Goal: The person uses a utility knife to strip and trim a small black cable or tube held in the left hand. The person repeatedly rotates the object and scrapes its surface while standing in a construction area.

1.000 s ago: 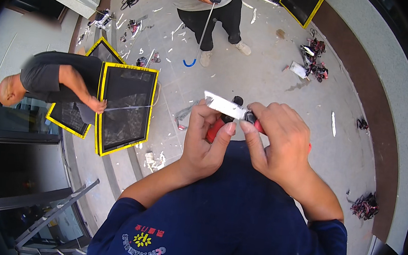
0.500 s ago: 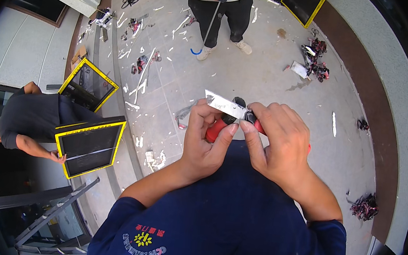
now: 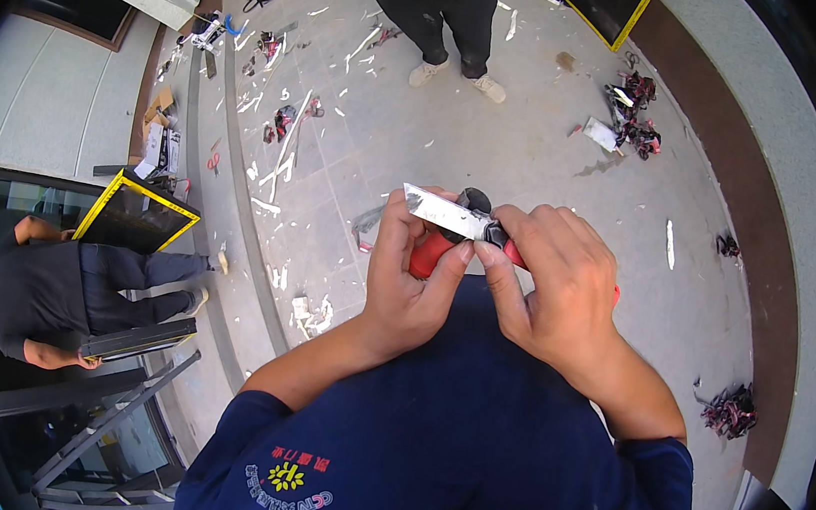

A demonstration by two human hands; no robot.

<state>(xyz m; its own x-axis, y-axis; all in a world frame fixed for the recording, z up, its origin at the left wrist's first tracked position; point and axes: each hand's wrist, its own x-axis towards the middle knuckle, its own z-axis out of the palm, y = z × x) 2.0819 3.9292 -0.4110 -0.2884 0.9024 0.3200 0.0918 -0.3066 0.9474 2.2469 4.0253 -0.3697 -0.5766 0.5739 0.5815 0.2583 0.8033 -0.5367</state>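
My right hand (image 3: 563,278) grips the red handle of a knife (image 3: 441,212) whose broad, slant-tipped blade points left. Dark smears mark the blade near its black collar. Curled round a red-and-black tool (image 3: 431,255), my left hand (image 3: 407,280) sits close beside the right one, its thumb near the right thumb. The tool's rounded black end shows behind the blade; its exact kind is hidden by my fingers. Both hands are held in front of my chest, above the floor.
White strips and scraps (image 3: 313,315) litter the grey floor, with tangled dark-red waste (image 3: 633,119) at right. A person (image 3: 436,6) stands ahead. At left, another person (image 3: 51,300) carries dark yellow-edged panels (image 3: 136,214). One more such panel (image 3: 607,8) leans at the far wall.
The person at left has moved farther left with the panels, which have turned. The blue-hooked rod has left the front of the person ahead. My hands barely shift, and the blade tilts slightly.
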